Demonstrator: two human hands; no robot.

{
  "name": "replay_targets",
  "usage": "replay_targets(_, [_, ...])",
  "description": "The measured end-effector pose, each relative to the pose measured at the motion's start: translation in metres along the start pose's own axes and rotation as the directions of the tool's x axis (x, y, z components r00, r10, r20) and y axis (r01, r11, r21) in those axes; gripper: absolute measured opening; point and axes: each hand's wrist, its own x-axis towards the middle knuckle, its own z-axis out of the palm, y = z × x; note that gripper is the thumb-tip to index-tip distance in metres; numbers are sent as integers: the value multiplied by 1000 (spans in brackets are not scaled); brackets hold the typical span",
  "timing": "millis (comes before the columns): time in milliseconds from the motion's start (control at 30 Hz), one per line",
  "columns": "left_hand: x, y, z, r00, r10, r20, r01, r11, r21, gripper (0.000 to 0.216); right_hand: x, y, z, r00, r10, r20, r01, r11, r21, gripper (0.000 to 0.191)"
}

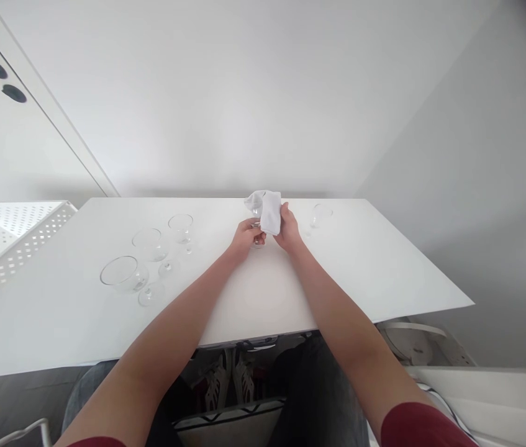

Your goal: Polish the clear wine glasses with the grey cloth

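Near the far edge of the white table, my left hand (248, 237) is closed around the lower part of a stemmed glass (256, 244). A white cloth (270, 213) drapes over the bowl of that glass and hides most of it. My right hand (288, 227) grips the cloth from the right side, its fingers mostly behind the fabric. To the right of it stands another clear stemmed glass (321, 216).
On the left of the white table (360, 273) three clear stemmed glasses stand in a slanting row: a near one (125, 276), a middle one (151, 246) and a far one (181, 230). A perforated white rack (6, 242) adjoins the left edge. A wall rises behind.
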Motion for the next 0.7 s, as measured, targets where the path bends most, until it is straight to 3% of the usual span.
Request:
replay_targets(133, [2,-1,1,999,15,-41,-15,1000,-1,5,0,1,4,991,-71,-115,57,991,-123,60])
replay_targets(267, [2,-2,3,997,35,-63,-34,999,9,8,-1,2,5,994,-111,-18,105,972,-210,45])
replay_targets(367, [0,0,4,999,47,-26,-48,999,-13,17,-2,4,6,995,-90,38,96,977,-191,35])
replay_targets(500, [-3,2,5,999,10,38,-9,1000,-20,39,1,8,2,994,-111,-26,104,979,-173,20])
replay_targets(700, [-5,5,7,997,-51,52,51,999,9,53,3,12,-4,991,-122,-55,114,986,-121,23])
